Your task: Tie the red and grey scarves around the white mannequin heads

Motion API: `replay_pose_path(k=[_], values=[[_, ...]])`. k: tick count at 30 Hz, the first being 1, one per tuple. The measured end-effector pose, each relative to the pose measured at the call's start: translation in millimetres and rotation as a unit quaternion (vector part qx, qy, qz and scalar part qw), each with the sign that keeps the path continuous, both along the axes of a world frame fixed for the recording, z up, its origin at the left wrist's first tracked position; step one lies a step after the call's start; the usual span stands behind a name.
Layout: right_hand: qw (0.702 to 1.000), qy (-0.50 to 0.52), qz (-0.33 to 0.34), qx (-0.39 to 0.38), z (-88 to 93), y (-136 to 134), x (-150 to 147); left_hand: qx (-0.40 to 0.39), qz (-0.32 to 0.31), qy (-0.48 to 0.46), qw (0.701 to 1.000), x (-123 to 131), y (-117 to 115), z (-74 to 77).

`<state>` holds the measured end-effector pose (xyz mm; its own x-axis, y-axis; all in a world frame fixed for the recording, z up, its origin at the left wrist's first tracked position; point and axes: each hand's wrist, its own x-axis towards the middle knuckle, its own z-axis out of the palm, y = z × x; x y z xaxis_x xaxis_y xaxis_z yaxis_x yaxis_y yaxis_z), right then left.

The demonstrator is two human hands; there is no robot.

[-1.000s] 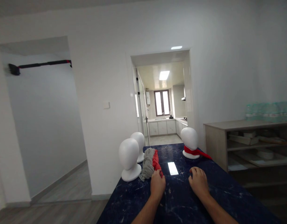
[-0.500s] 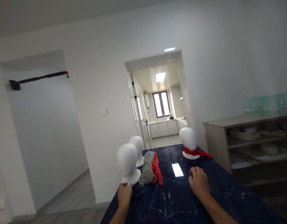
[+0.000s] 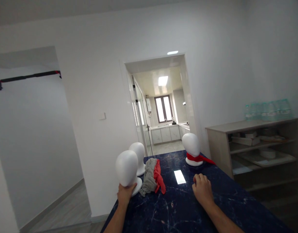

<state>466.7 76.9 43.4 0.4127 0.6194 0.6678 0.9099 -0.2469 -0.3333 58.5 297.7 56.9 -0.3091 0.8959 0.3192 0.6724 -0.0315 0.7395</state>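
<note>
On a dark blue marbled table [image 3: 173,212], our landmark is a crumpled gray cloth [image 3: 149,178]. Just left of it stands the nearest white mannequin head [image 3: 126,167], with the left hand [image 3: 125,194] at its neck. The thumb reaches across the near side; the other fingers are largely hidden, so we cannot tell how firmly they press. We judge the head light and stiff, a little slippery, and easy to dent if it is foam; the narrow neck above the base seems the best place to hold it. It looks smooth, plain and egg-shaped, flaring into a round base. Behind it, also left of the gray cloth, is a second white head [image 3: 137,153]. A red cloth [image 3: 159,178] touches the gray one's right side. Well right of the gray cloth, the right hand [image 3: 202,189] has loosely curled fingers, with nothing visible in them; beyond it, a third white head [image 3: 191,144] wears a red band [image 3: 194,158] around its neck.
</note>
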Motion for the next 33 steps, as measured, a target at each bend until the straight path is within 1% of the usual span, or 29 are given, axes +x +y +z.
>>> replay_pose_path(k=[5,11,15,18,20,21,24,26,28,30,33], values=[[1.0,0.004,-0.002,-0.002,-2.3,3.7,1.3,0.017,0.004,-0.039,0.999,-0.4,2.4,1.1],[1.0,0.012,0.001,-0.009,-3.4,4.4,3.2,0.087,-0.045,-0.074,0.992,-8.2,-1.1,2.2],[1.0,0.024,-0.001,-0.016,-2.4,4.1,2.6,0.123,-0.064,-0.085,0.987,-13.9,-13.0,-5.4],[1.0,0.027,0.002,-0.015,-2.6,4.7,1.2,0.144,-0.062,-0.095,0.983,-5.7,-30.5,-7.5],[1.0,0.027,0.008,-0.012,-3.2,5.2,0.6,0.161,-0.081,-0.119,0.976,11.2,-46.5,-3.6],[0.999,0.027,0.011,-0.012,-3.7,5.4,0.4,0.171,-0.101,-0.137,0.97,23.3,-55.8,-0.4],[0.999,0.031,0.015,-0.011,-4.9,5.0,1.0,0.196,-0.185,-0.201,0.942,71.7,-88.5,10.3],[0.999,0.035,0.016,-0.012,-5.4,3.9,2.0,0.19,-0.236,-0.236,0.923,108.4,-113.7,13.9],[0.999,0.037,0.014,-0.013,-5.7,2.4,3.4,0.178,-0.268,-0.246,0.914,143.4,-139.8,12.6],[0.999,0.036,0.01,-0.014,-5.8,0.9,4.8,0.162,-0.294,-0.231,0.913,173.2,-163.6,7.2],[0.999,0.03,0.005,-0.014,-6.4,0.0,6.2,0.143,-0.279,-0.183,0.932,204.9,-189.4,-2.9]])
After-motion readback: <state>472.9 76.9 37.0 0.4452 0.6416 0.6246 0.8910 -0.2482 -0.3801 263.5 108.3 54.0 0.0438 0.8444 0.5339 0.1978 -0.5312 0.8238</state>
